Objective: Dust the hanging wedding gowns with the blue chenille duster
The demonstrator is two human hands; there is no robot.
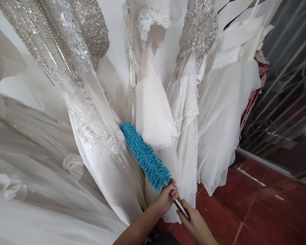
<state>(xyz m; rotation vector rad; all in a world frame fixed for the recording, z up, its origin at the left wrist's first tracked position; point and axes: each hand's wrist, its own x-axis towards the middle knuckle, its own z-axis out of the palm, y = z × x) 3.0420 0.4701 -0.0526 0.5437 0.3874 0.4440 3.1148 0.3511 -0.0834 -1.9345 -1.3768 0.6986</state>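
Your left hand [169, 196] wrapped round the handle [181, 208] near its top, your right hand [193, 220] gripping its lower end, the duster [146, 156] (shaggy, blue) slanting up-left among white dresses [154, 109], red floor [226, 211] lower right.

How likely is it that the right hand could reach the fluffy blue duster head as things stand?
Probably not without letting go: the right hand holds the lower end of the handle, and the left hand grips it higher up, between the right hand and the blue duster head.
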